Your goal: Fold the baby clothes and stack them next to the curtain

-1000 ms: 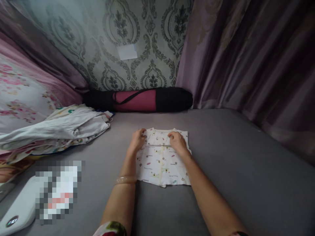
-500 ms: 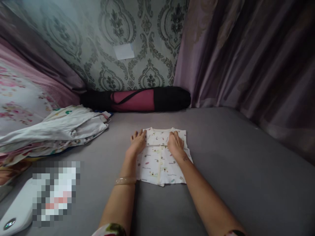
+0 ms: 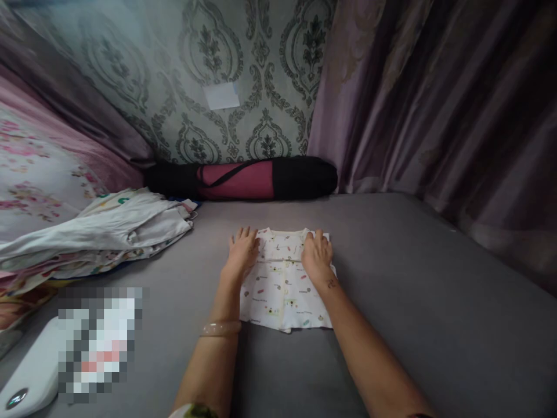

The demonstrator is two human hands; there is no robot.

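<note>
A small white baby shirt (image 3: 270, 296) printed with little coloured figures lies flat on the grey sheet, its neckline away from me. A fold or seam runs across it below the neckline, and a pale yellow strip goes down the front. My left hand (image 3: 242, 251) rests at the shirt's upper left edge, fingers spread, partly on the sheet. On the upper right part of the shirt lies my right hand (image 3: 318, 255), its fingers somewhat apart and bent at the tips. Both hands press on the cloth without gripping it, and they hide parts of its side edges.
Grey sheet (image 3: 413, 290) surrounds the shirt. A pile of clothes (image 3: 130, 226) lies to the left, near a white device (image 3: 32, 366) beside a pixelated patch. Against the patterned wall rests a long black and pink bag (image 3: 243, 177). Purple curtains (image 3: 391, 104) hang on the right.
My right hand has slid right across the shirt's upper part, and its curled fingers have spread out. My left hand has shifted slightly left. The view has tilted a little.
</note>
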